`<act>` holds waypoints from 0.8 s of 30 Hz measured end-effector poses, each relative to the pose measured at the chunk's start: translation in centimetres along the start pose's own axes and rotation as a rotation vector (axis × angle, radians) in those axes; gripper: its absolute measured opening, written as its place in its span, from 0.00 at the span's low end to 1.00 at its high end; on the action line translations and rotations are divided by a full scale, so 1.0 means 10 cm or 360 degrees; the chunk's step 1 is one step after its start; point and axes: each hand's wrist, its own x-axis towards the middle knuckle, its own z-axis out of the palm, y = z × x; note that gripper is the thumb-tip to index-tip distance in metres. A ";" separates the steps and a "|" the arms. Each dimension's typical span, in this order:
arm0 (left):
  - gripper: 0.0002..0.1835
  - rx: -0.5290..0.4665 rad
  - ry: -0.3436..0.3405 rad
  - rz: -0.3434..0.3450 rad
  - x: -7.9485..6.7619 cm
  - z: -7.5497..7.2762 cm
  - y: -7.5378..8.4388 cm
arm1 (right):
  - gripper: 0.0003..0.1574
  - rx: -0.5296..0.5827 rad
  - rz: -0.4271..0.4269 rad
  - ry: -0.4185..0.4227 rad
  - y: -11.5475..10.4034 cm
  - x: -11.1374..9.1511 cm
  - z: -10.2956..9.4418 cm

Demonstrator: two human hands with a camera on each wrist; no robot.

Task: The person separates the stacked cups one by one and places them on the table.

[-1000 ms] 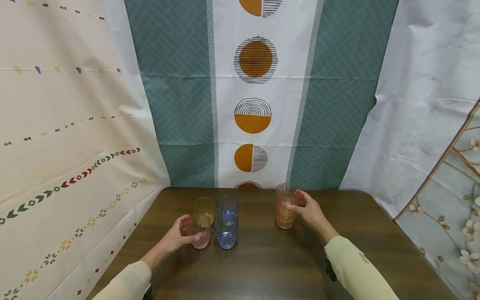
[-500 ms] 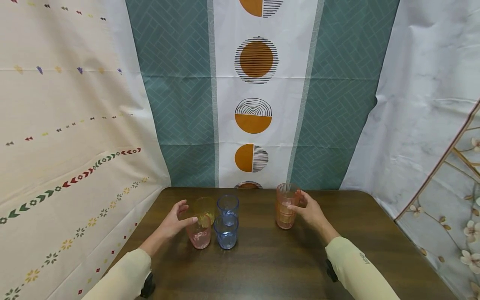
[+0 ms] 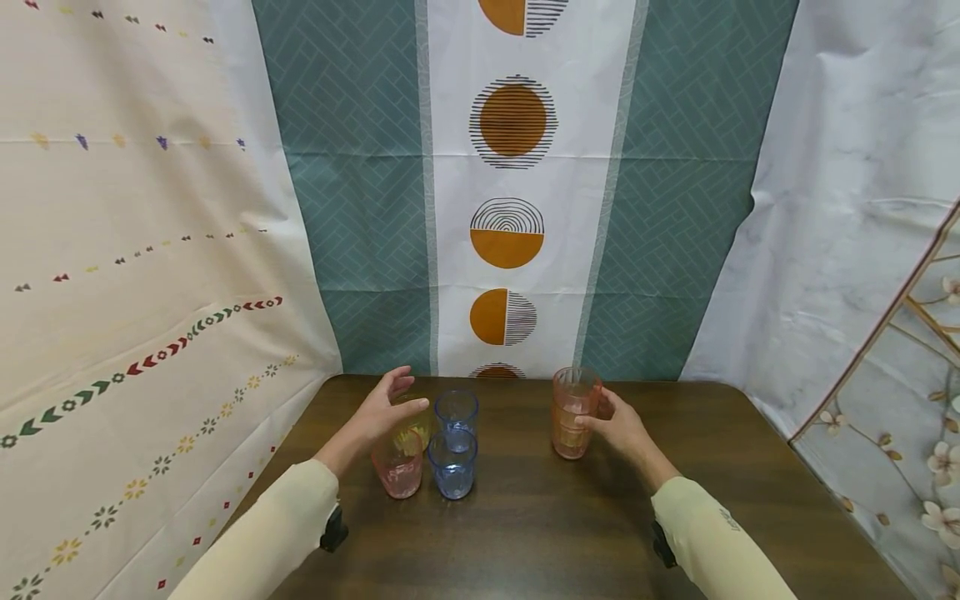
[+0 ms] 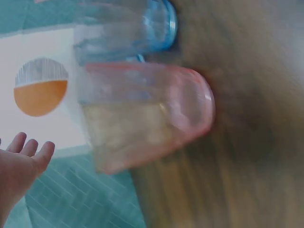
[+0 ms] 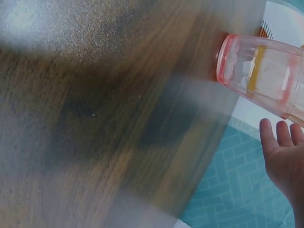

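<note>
I'd clear the near pink cup (image 3: pixel 400 473), let the right hand (image 3: pixel 622 427) gripping the stack of cups (image 3: pixel 567 432) stay light, and bring the left hand (image 3: pixel 381 412), fingers loose and holding nothing, squarely over the yellow cup (image 3: pixel 417 426) behind the pink.

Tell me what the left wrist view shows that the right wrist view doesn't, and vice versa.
Only the left wrist view: the left hand, the single pink glass, and a blue glass at the top edge, somewhat blurred.
Only the right wrist view: the right hand and the pink glass stack with its yellow band.
Both: the wooden table and teal-and-white cloth.
</note>
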 end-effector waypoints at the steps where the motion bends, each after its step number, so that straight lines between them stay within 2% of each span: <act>1: 0.45 0.0003 -0.0008 0.0011 0.03 0.03 0.04 | 0.52 0.0004 0.0003 0.0001 0.01 0.00 0.00; 8: 0.46 -0.0024 -0.0087 0.0092 0.25 0.31 0.33 | 0.54 -0.0021 0.0012 0.0014 0.03 0.00 0.04; 13: 0.45 -0.0057 -0.0125 0.0132 0.39 0.60 0.50 | 0.52 0.0001 0.0031 0.0018 0.04 0.01 0.05; 20: 0.47 -0.0116 -0.0179 0.0084 0.52 1.06 0.70 | 0.51 -0.0050 0.0029 0.0020 0.07 0.01 0.07; 24: 0.47 -0.0122 -0.0195 0.0062 0.58 1.30 0.77 | 0.52 -0.0047 0.0027 0.0010 0.04 -0.01 0.10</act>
